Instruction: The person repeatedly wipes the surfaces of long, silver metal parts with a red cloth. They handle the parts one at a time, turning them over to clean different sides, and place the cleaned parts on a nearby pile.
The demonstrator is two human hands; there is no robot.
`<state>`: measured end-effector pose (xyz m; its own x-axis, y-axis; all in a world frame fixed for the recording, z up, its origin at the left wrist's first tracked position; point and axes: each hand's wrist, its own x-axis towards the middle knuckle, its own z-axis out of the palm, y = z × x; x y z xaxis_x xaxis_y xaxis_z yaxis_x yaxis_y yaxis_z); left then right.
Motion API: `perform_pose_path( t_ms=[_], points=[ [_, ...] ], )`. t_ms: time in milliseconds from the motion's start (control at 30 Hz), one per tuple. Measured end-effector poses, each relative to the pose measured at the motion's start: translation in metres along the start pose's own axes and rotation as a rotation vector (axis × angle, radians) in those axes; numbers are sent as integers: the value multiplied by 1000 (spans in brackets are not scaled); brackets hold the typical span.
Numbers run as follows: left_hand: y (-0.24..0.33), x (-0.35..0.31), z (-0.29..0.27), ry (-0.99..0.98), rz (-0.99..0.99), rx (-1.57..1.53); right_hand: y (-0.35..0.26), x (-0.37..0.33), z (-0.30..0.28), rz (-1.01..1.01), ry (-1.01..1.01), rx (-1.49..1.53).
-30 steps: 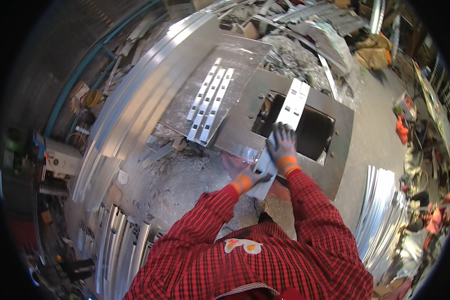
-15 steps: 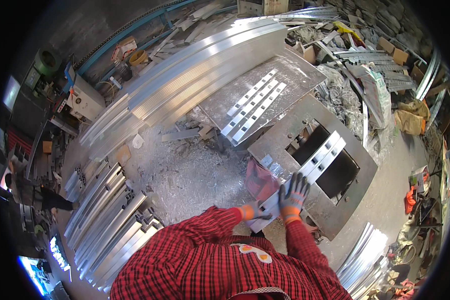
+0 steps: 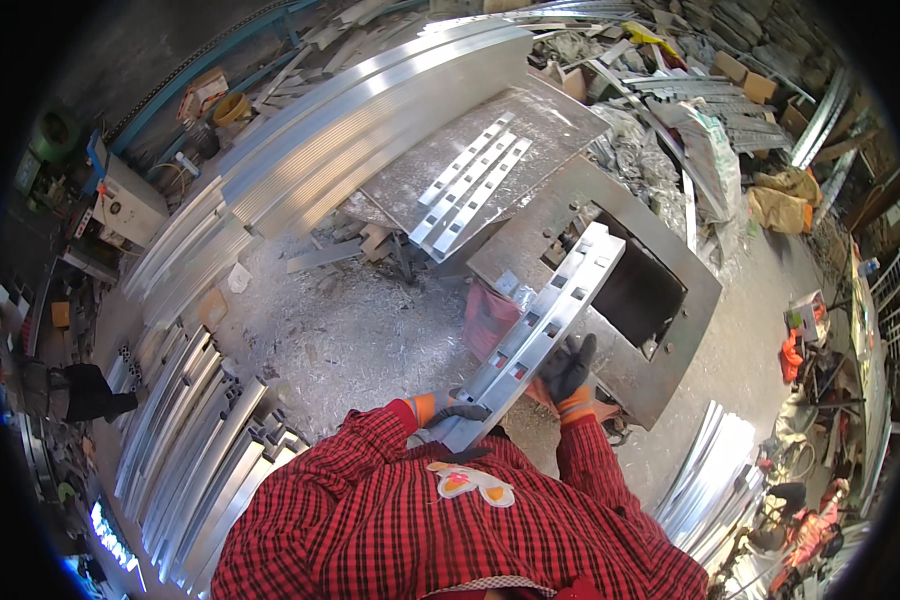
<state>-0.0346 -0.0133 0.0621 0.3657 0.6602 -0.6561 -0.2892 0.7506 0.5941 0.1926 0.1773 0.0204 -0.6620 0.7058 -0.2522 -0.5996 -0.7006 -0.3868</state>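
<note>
Two silvery metal profiles [image 3: 574, 293] with square cut-outs lie side by side, slanting from my body out over the machine table [image 3: 692, 330]. My left hand [image 3: 450, 411], in a grey and orange glove, is closed around their near end. Against their right side, about midway, is my right hand [image 3: 568, 372], gloved alike. Its thumb points up, and its fingers are partly hidden where they hold the profiles. The far end of the pair covers part of the dark rectangular opening [image 3: 638, 300] in the table.
Several punched metal strips [image 3: 471, 185] lie on the metal bench [image 3: 550, 125] beyond. Long ribbed panels [image 3: 370, 130] lean along its left. Stacks of metal tubes [image 3: 185, 440] stand at the left, with more lengths [image 3: 705, 465] at the lower right. Shavings litter the floor [image 3: 360, 320].
The profiles have come up and back toward me, tilting so their cut-outs face differently. My right hand has shifted from flat on top of them to their right side. The view has swung slightly.
</note>
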Motion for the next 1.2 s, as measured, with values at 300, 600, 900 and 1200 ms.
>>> perform_pose_path(
  t_ms=[300,600,900,1200],
  points=[
    [6,-9,10,-138,102,51,-2,6,77,-31,-277,237],
    [46,15,23,198,474,566,-85,-6,228,-705,-154,-1132],
    [180,-121,69,391,1210,998,-86,6,186,-730,-577,-2516],
    [95,-61,-24,-19,105,725,-71,26,118,-690,-1080,-2502]
  ],
)
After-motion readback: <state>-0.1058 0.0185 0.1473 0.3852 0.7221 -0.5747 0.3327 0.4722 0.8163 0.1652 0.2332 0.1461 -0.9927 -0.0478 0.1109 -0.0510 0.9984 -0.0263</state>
